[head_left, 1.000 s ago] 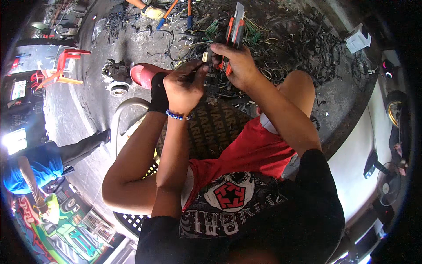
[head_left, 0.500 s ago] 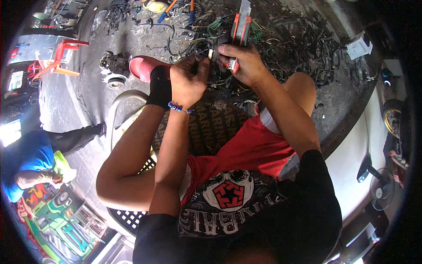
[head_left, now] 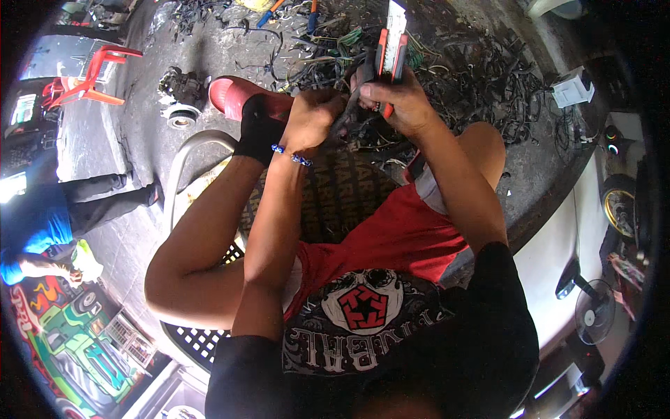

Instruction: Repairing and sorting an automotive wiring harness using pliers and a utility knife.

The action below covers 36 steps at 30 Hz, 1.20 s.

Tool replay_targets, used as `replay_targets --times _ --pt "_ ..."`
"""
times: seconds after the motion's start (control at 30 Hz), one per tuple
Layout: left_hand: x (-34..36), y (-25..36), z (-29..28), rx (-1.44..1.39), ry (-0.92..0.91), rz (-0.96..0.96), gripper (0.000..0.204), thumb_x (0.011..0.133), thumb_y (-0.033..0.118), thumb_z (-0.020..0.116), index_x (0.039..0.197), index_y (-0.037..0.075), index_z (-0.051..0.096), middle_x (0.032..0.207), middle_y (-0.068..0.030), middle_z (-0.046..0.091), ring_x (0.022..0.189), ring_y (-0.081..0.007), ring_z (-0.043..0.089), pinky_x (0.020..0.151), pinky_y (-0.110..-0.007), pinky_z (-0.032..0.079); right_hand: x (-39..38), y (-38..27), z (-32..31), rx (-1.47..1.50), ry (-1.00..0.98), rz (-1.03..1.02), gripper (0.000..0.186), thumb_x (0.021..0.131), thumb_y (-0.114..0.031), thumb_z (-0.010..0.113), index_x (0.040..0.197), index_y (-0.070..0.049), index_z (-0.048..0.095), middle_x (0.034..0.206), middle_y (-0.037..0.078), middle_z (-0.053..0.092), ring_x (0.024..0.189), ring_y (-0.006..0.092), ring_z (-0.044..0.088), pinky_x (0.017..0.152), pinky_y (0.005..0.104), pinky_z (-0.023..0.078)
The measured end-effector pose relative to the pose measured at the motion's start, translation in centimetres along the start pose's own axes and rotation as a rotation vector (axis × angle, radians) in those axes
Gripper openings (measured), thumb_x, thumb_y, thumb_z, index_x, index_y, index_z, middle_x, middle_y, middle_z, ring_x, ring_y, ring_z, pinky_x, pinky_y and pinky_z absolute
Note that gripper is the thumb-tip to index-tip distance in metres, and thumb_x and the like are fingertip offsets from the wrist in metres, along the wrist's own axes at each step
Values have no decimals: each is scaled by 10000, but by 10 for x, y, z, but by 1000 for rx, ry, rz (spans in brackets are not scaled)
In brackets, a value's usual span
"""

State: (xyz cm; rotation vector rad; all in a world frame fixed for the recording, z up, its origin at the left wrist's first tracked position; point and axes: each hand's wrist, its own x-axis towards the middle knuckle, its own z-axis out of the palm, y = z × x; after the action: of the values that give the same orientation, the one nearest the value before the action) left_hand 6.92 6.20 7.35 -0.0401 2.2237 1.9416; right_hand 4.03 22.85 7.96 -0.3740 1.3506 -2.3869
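Head view: utility knife (head_left: pixel 389 59), red-orange and black handle, is above the floor debris, blade (head_left: pixel 396 22) out and pointing 12 o'clock. Clock is centered on the knife, 12 = top of frame.

Right hand (head_left: pixel 403 105) at 6 o'clock, grip wrapped round the handle's lower end, thumb across it.

Left hand (head_left: pixel 315 117) at 8 o'clock, back of hand up, fingers curled. Dark strip (head_left: pixel 341 124) shows just beside its fingertips, between the hands. Can't tell if the left grip is clenched on it; fingers hide the contact. Blue bead bracelet (head_left: pixel 301 160) on that wrist.

Floor: tangled dark cable heap (head_left: pixel 481 91) at 3 to 4, green wires (head_left: pixel 350 38) at 10, orange-and-blue handles (head_left: pixel 312 19) further out at 10.

Patterned dark panel (head_left: pixel 338 188) at 7, between the person's legs. Red shoe (head_left: pixel 232 96) at 9; beyond it, metal machine part (head_left: pixel 183 87), then red chair (head_left: pixel 92 78) well apart.

White box (head_left: pixel 574 91) at 3. Fan (head_left: pixel 593 314) at 5. Another person (head_left: pixel 45 216) in blue at 8, well away. Painted green vehicle mural (head_left: pixel 84 342) between 7 and 8.
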Motion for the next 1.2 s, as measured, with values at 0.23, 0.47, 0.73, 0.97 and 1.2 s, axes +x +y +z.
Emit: replay_targets --times 0.23,0.47,0.73,0.97,1.2 --pt "10 -33 -20 450 35 3 181 729 117 549 816 -35 596 710 -132 608 675 -185 601 615 -309 465 -4 -18 -9 185 42 64 268 678 -137 633 896 -38 512 772 47 498 686 149 470 643 306 385" --pt "9 -27 -1 -163 42 89 307 758 144 454 988 -27 565 920 -153 612 843 -237 586 708 -302 436 7 -13 -15 180 239 -4 242 715 -24 602 948 -15 536 846 89 590 733 160 535 678 302 434" --pt "-3 -3 1 -1109 -268 -134 379 870 316 382 954 -20 537 875 -137 584 788 -254 562 741 -353 413 16 -11 -31 233 396 10 174 757 -79 576 901 17 579 805 65 577 715 155 536 671 276 430" --pt "-6 -1 1 -1050 -294 -172 302 834 256 489 934 -23 547 623 -35 471 589 -162 434 584 -288 367 17 -12 -28 138 549 -30 169 728 -60 601 882 9 593 763 64 593 664 163 557 612 281 442" --pt "-4 6 -7 -414 -227 -100 287 791 241 560 875 -31 595 621 -27 511 561 -134 458 529 -272 364 21 -8 -34 23 561 -155 161 679 -16 642 832 -1 595 750 62 599 660 152 569 588 276 445"
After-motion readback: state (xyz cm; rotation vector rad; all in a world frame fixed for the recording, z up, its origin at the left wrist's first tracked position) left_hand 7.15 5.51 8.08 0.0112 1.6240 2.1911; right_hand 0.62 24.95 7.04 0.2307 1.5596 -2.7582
